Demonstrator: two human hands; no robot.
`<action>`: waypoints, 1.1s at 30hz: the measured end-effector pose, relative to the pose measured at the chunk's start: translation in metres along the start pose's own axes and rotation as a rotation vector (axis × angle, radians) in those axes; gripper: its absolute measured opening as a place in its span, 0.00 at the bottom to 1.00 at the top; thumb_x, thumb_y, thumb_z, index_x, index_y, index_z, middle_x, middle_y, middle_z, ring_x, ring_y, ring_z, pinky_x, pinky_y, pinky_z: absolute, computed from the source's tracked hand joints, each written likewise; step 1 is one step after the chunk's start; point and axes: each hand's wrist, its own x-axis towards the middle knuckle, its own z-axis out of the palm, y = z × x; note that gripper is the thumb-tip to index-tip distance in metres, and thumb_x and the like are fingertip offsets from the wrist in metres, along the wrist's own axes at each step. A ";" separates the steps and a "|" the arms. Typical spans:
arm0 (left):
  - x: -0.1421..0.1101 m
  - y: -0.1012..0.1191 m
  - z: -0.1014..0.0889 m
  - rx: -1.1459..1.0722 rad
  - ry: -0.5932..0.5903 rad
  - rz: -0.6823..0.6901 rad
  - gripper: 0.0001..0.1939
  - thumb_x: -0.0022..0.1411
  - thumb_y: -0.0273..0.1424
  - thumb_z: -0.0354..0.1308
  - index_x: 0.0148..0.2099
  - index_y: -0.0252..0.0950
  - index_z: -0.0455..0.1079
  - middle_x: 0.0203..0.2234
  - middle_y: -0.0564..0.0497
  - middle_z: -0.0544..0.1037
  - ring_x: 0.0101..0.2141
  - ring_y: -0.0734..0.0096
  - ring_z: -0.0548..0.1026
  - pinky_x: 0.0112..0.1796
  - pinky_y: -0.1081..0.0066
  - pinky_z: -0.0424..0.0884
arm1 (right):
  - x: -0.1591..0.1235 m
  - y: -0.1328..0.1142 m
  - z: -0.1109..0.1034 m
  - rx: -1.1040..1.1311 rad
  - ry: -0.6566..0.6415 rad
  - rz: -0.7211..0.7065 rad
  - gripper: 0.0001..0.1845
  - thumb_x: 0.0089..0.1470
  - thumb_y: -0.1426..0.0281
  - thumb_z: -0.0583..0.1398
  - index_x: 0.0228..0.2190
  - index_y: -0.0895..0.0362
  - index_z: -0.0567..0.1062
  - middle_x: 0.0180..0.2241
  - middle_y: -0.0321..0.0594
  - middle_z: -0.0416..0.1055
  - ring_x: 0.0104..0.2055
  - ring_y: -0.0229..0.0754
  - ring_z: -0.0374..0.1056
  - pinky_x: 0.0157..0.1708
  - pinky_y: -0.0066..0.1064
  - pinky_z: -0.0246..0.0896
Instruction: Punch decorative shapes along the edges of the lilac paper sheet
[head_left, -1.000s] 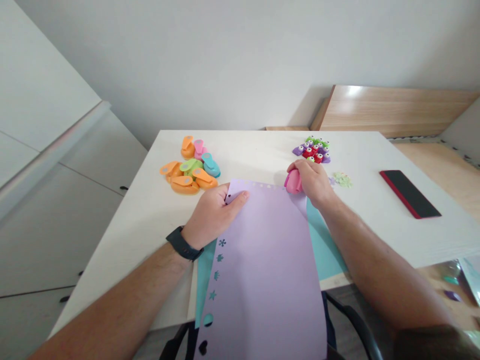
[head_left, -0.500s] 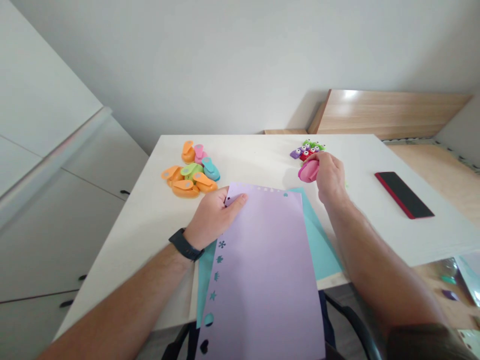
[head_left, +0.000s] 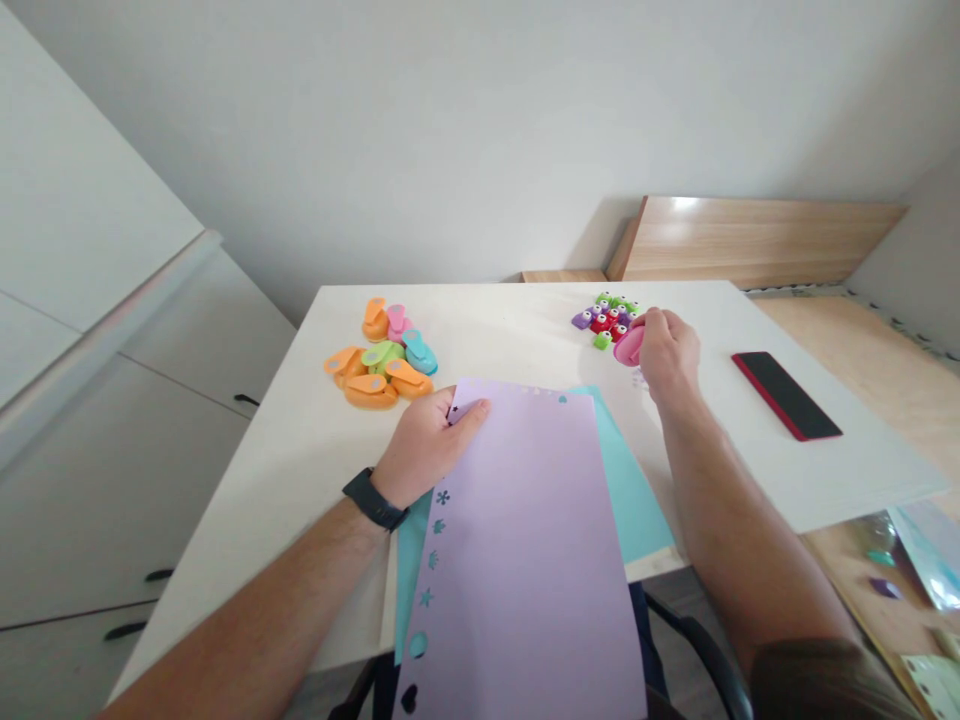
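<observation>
My left hand (head_left: 429, 440) is closed on the upper left corner of a purple sheet of paper (head_left: 525, 540), thumb on top. Shapes such as a flower, a star, a circle and a heart are cut out along the sheet's left edge, with more holes along the top. Beneath it lies a turquoise sheet (head_left: 634, 500). My right hand (head_left: 670, 355) grips a pink craft punch (head_left: 628, 347), held at the right of the table and partly hidden by the fingers. Small pale purple paper bits (head_left: 640, 380) show just under it.
Several orange, pink, green and blue craft punches (head_left: 382, 356) are grouped at the left. Small purple, red and green pieces with eye-like tops (head_left: 604, 318) cluster at the back right. A black and red flat case (head_left: 786, 395) lies on the white table (head_left: 480, 325) farther right.
My right hand has turned the pink punch slightly, and pale purple bits now show under it. My left hand keeps its hold on the purple sheet. The view has shifted a little.
</observation>
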 end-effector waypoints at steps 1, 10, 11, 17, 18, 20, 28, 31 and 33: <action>0.000 0.000 0.000 -0.008 -0.004 -0.001 0.21 0.68 0.49 0.55 0.43 0.35 0.77 0.34 0.49 0.84 0.34 0.63 0.78 0.33 0.69 0.70 | 0.000 0.000 0.000 -0.018 0.034 0.004 0.28 0.64 0.53 0.46 0.33 0.56 0.79 0.30 0.45 0.77 0.33 0.47 0.69 0.29 0.34 0.57; 0.000 0.000 -0.001 -0.015 -0.025 0.011 0.21 0.68 0.48 0.55 0.43 0.34 0.77 0.33 0.49 0.82 0.32 0.65 0.77 0.32 0.69 0.68 | -0.004 -0.009 0.004 -0.261 0.024 -0.199 0.24 0.67 0.59 0.47 0.25 0.54 0.71 0.29 0.47 0.73 0.35 0.48 0.66 0.37 0.38 0.55; 0.000 0.000 -0.001 -0.023 -0.028 0.013 0.21 0.68 0.48 0.55 0.42 0.34 0.76 0.33 0.49 0.82 0.32 0.65 0.77 0.32 0.69 0.68 | -0.005 -0.010 0.005 -0.255 0.029 -0.213 0.23 0.67 0.59 0.47 0.25 0.54 0.71 0.29 0.47 0.73 0.35 0.48 0.66 0.37 0.38 0.55; -0.001 0.003 -0.001 -0.036 -0.042 0.009 0.21 0.68 0.49 0.55 0.42 0.35 0.76 0.32 0.50 0.81 0.31 0.65 0.76 0.30 0.70 0.66 | -0.011 -0.012 0.014 -0.226 -0.020 -0.301 0.20 0.66 0.60 0.50 0.26 0.54 0.71 0.30 0.46 0.73 0.36 0.48 0.66 0.39 0.38 0.57; -0.001 0.003 -0.001 -0.036 -0.044 0.012 0.21 0.68 0.49 0.55 0.41 0.35 0.76 0.32 0.50 0.81 0.31 0.65 0.76 0.30 0.70 0.66 | -0.012 -0.012 0.015 -0.222 -0.029 -0.309 0.20 0.66 0.60 0.51 0.26 0.54 0.71 0.30 0.46 0.73 0.36 0.48 0.66 0.39 0.38 0.57; -0.001 0.004 -0.001 -0.036 -0.045 0.017 0.21 0.68 0.49 0.55 0.41 0.35 0.75 0.31 0.50 0.81 0.31 0.65 0.75 0.30 0.71 0.66 | -0.014 -0.012 0.016 -0.220 -0.029 -0.315 0.19 0.65 0.61 0.51 0.27 0.55 0.72 0.30 0.46 0.73 0.36 0.48 0.66 0.39 0.38 0.58; -0.002 0.005 -0.001 -0.035 -0.046 0.010 0.22 0.67 0.50 0.55 0.41 0.35 0.75 0.32 0.50 0.81 0.31 0.65 0.76 0.30 0.70 0.67 | -0.007 -0.003 0.016 -0.287 -0.074 -0.284 0.21 0.65 0.59 0.51 0.28 0.56 0.76 0.31 0.49 0.74 0.35 0.49 0.66 0.39 0.38 0.58; -0.002 0.004 0.000 -0.032 -0.051 0.008 0.22 0.67 0.50 0.55 0.41 0.35 0.75 0.32 0.50 0.82 0.32 0.64 0.76 0.31 0.70 0.67 | -0.009 -0.002 0.017 -0.306 -0.128 -0.291 0.22 0.64 0.57 0.53 0.28 0.55 0.77 0.30 0.47 0.74 0.34 0.48 0.66 0.37 0.37 0.56; -0.002 0.003 0.000 -0.037 -0.052 0.006 0.22 0.67 0.50 0.55 0.42 0.35 0.76 0.33 0.49 0.82 0.32 0.64 0.76 0.31 0.70 0.68 | -0.011 -0.004 0.018 -0.304 -0.122 -0.302 0.21 0.63 0.55 0.54 0.28 0.55 0.77 0.31 0.47 0.75 0.34 0.48 0.66 0.37 0.37 0.56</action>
